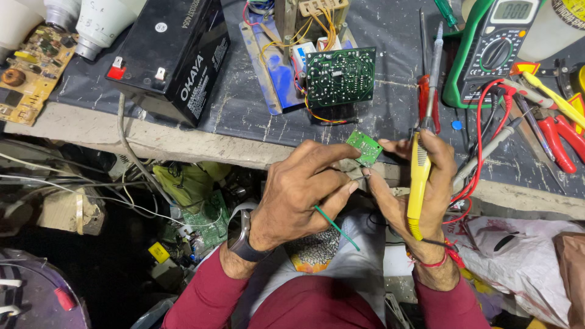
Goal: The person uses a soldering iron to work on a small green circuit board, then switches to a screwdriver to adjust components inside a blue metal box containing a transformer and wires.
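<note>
Head view, looking down over the front edge of the worktop (183,137).

Left hand (298,195): fingers curled together, clamped on a thin green wire (337,228) that sticks out down and to the right from under the fingertips. Index finger stretches toward the small green circuit board (365,147); I can't tell if it touches it. Dark wristwatch (244,237) on that wrist.

Right hand (420,189): fingers closed around a yellow-handled soldering iron (419,183), handle running down across the palm, metal shaft pointing up over the worktop. Thumb and fingertips of the same hand also pinch the small green circuit board from its right side. Red thread (434,263) on the wrist.

The small board sits in the air just past the worktop's front edge, between both hands, tilted.

On the worktop:
- larger green circuit board (340,76) with wired blue bracket, centre, near the back
- black battery (173,52), left of centre
- tan circuit board (27,70) at the left edge, white bulbs (100,24) at the back-left corner
- green-cased multimeter (493,52) back right, red and black probe leads (487,140) trailing to the front edge
- red-handled screwdriver (425,103) just right of centre
- red-handled pliers (560,137) at the right edge

Below the edge: tangled wires and scrap boards on the left, maroon sleeves at the bottom.
</note>
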